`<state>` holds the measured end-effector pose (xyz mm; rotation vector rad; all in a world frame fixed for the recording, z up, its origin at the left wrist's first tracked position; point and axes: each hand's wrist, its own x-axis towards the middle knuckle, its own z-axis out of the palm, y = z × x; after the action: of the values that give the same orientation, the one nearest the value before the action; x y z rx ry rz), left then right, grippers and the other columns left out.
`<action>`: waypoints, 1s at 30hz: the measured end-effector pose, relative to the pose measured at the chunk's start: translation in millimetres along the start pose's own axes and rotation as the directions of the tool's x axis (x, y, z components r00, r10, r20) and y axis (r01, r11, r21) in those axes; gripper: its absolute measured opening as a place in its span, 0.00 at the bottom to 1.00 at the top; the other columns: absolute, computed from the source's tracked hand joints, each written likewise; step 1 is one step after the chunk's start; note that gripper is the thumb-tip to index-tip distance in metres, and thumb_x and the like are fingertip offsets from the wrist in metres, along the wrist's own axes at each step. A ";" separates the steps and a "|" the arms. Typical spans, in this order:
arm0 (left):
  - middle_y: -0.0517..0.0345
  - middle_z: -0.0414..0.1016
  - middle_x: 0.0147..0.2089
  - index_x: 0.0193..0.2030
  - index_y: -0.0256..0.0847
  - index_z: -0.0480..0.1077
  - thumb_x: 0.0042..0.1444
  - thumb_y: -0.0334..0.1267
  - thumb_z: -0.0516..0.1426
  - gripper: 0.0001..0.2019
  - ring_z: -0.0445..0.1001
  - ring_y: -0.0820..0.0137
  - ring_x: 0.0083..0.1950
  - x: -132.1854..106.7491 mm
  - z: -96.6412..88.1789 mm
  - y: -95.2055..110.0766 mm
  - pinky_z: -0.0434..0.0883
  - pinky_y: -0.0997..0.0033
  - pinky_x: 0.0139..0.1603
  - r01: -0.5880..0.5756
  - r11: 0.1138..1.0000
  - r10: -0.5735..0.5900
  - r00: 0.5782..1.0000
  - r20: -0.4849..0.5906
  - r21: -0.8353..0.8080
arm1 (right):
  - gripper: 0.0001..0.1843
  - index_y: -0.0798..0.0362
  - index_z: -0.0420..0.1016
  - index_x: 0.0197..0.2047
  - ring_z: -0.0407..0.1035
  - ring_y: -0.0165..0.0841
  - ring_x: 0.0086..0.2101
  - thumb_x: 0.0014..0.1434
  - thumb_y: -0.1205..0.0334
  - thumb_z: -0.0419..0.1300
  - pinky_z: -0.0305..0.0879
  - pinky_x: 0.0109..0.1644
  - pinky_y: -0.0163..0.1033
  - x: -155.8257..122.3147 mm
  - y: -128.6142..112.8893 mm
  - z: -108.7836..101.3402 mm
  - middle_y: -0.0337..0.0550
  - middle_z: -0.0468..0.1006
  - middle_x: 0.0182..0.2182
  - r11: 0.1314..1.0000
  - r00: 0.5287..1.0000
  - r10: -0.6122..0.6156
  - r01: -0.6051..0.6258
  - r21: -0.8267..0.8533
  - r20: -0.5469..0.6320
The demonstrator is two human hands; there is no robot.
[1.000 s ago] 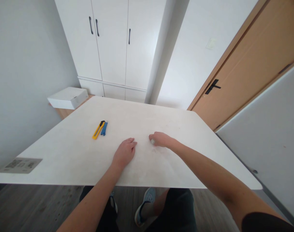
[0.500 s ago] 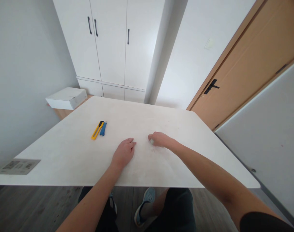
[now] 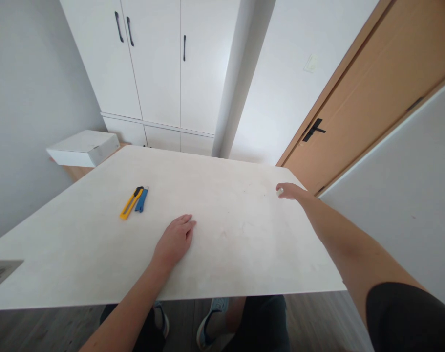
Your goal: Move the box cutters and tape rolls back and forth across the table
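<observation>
My left hand (image 3: 175, 238) rests palm down on the white table (image 3: 207, 274), its fingers stretched forward and holding nothing. Toward the table's right edge, my right hand (image 3: 291, 191) is closed around a small whitish object (image 3: 280, 192). Only one end of that object shows between the fingers, so its kind is unclear. Ahead and to the left of my left hand lie a yellow utility knife (image 3: 131, 202) with a black slider and a blue utility knife (image 3: 141, 200), side by side.
A grey printed label (image 3: 2, 273) is on the table's near left corner. Beyond the far left edge, a white box (image 3: 83, 147) sits on a wooden surface. White cabinets (image 3: 156, 68) stand behind the table, and a wooden door (image 3: 376, 93) is at the right.
My right hand has moved right and farther away across the table, still closed on the small whitish object. My left hand stays on the table; the view has shifted slightly right.
</observation>
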<state>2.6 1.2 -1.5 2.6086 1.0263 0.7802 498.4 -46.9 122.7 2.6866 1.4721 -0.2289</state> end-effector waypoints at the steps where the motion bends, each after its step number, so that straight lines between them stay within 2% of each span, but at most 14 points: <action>1: 0.47 0.76 0.60 0.52 0.39 0.78 0.65 0.34 0.49 0.18 0.73 0.59 0.63 0.0 0.3 -0.3 0.68 0.53 0.67 0.001 1.000 -0.001 1.000 -0.001 -0.002 | 0.20 0.51 0.79 0.46 0.70 0.32 0.26 0.48 0.69 0.67 0.61 0.30 0.35 4.9 9.4 3.4 0.45 0.80 0.34 1.000 1.000 0.013 -0.014 0.019 0.024; 3: 0.47 0.76 0.60 0.52 0.40 0.78 0.65 0.35 0.49 0.18 0.73 0.59 0.62 -0.2 0.4 -0.8 0.68 0.52 0.67 -0.001 1.000 0.001 1.000 -0.004 -0.008 | 0.22 0.52 0.78 0.50 0.70 0.31 0.25 0.50 0.69 0.66 0.61 0.29 0.35 13.2 20.2 10.4 0.47 0.80 0.37 0.999 0.997 0.017 -0.019 0.029 0.075; 6: 0.48 0.76 0.60 0.53 0.40 0.78 0.66 0.36 0.49 0.18 0.73 0.59 0.62 -0.5 -0.4 -0.6 0.68 0.52 0.67 0.001 1.000 -0.001 1.000 -0.002 -0.009 | 0.22 0.53 0.77 0.51 0.71 0.31 0.25 0.51 0.69 0.66 0.62 0.29 0.35 23.5 21.8 17.4 0.49 0.80 0.39 1.000 0.996 0.001 -0.004 0.026 0.086; 14: 0.48 0.76 0.60 0.53 0.40 0.78 0.66 0.36 0.48 0.19 0.73 0.59 0.62 -1.3 -0.1 -1.0 0.69 0.52 0.67 0.004 1.000 -0.004 1.000 -0.006 -0.017 | 0.24 0.52 0.77 0.50 0.71 0.34 0.24 0.48 0.69 0.68 0.63 0.28 0.35 41.0 18.8 26.6 0.46 0.78 0.30 0.998 0.977 0.047 -0.056 0.037 0.208; 20: 0.47 0.76 0.60 0.53 0.39 0.78 0.66 0.36 0.48 0.19 0.73 0.58 0.62 -2.1 0.9 -2.3 0.70 0.51 0.66 -0.018 1.000 0.018 1.000 -0.009 0.003 | 0.29 0.50 0.75 0.53 0.71 0.32 0.25 0.46 0.67 0.69 0.65 0.28 0.34 49.3 25.5 31.2 0.44 0.78 0.31 0.997 0.967 0.060 -0.069 0.031 0.249; 25: 0.46 0.77 0.60 0.52 0.37 0.79 0.66 0.35 0.49 0.18 0.73 0.58 0.62 -1.6 -0.6 -1.9 0.71 0.52 0.65 -0.032 0.999 0.032 0.999 -0.012 0.023 | 0.33 0.49 0.73 0.58 0.73 0.36 0.28 0.47 0.63 0.70 0.68 0.32 0.37 49.6 26.1 31.7 0.44 0.79 0.30 0.997 0.961 0.073 -0.071 -0.016 0.267; 27: 0.45 0.77 0.60 0.52 0.37 0.79 0.66 0.35 0.49 0.18 0.73 0.57 0.62 -1.1 -0.5 -2.1 0.70 0.51 0.65 -0.032 0.999 0.033 0.999 -0.012 0.024 | 0.39 0.49 0.69 0.64 0.75 0.40 0.31 0.48 0.59 0.71 0.68 0.35 0.40 46.8 25.7 27.7 0.46 0.80 0.33 0.995 0.963 0.090 -0.077 -0.060 0.255; 30: 0.46 0.77 0.60 0.52 0.38 0.79 0.66 0.34 0.50 0.18 0.73 0.58 0.62 -0.1 0.2 -2.4 0.70 0.51 0.65 -0.028 0.999 0.028 1.000 -0.008 0.016 | 0.49 0.50 0.60 0.70 0.76 0.46 0.42 0.47 0.55 0.72 0.69 0.41 0.43 34.6 20.0 18.3 0.57 0.79 0.49 0.984 0.988 0.109 -0.091 -0.152 0.112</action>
<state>1.3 2.9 -2.7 2.6403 1.0041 0.7932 531.8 -31.3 98.8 2.5723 1.2650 -0.2603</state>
